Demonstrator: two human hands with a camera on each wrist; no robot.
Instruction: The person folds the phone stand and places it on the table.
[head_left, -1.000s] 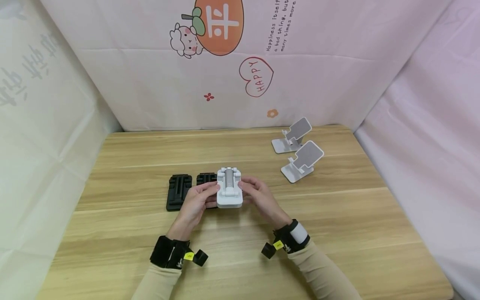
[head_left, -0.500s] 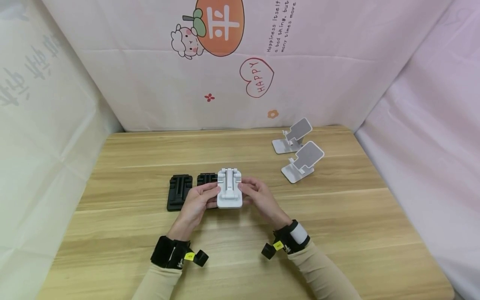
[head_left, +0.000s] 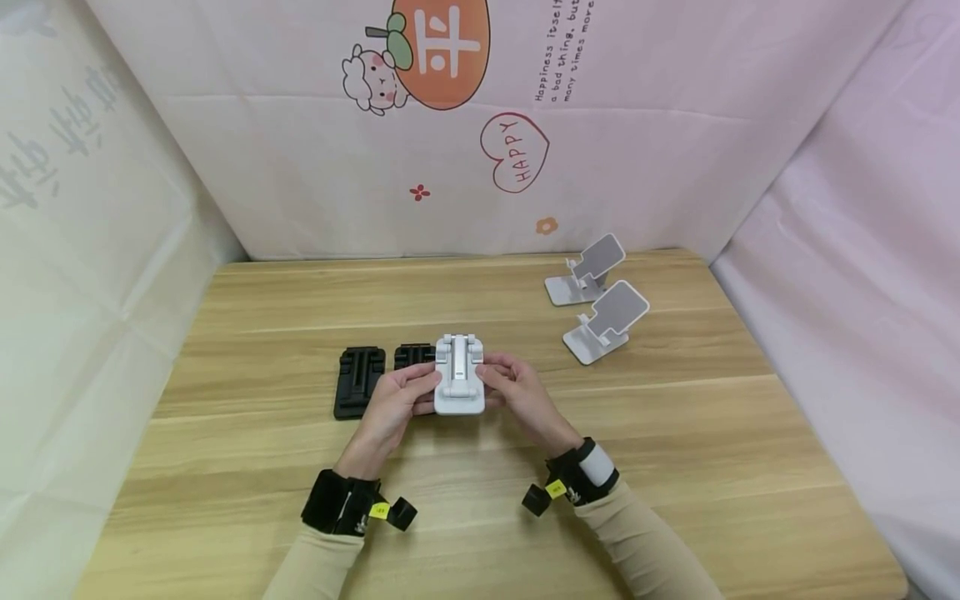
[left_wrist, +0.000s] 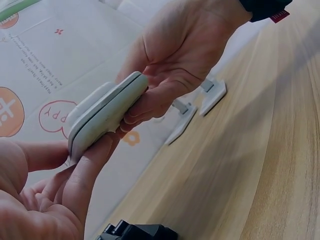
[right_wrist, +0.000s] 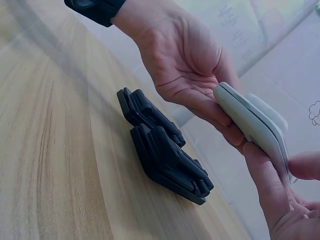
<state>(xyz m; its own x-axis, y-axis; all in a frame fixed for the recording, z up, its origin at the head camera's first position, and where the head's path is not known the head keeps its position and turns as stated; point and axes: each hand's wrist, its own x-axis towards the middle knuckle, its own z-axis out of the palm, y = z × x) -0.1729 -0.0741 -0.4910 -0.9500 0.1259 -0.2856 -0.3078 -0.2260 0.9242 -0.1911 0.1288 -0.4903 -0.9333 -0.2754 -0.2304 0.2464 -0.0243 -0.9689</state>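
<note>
A white phone stand (head_left: 460,392), folded flat, is held up off the table between both hands. My left hand (head_left: 393,408) pinches its left edge, thumb on top and fingers underneath. On the opposite edge my right hand (head_left: 521,396) grips it the same way. Both wrist views show the stand (left_wrist: 105,110) from the side, its halves closed together and the fingertips beneath it. Two folded black phone stands lie on the table by my left hand: one (head_left: 358,383) in plain sight, the other (head_left: 412,356) partly hidden behind the hand and the white stand.
Two white phone stands with grey pads stand unfolded at the right back of the wooden table (head_left: 712,467), one (head_left: 617,312) nearer and one (head_left: 596,262) farther off. A printed cloth (head_left: 315,183) hangs behind the table, with plain cloth at both sides.
</note>
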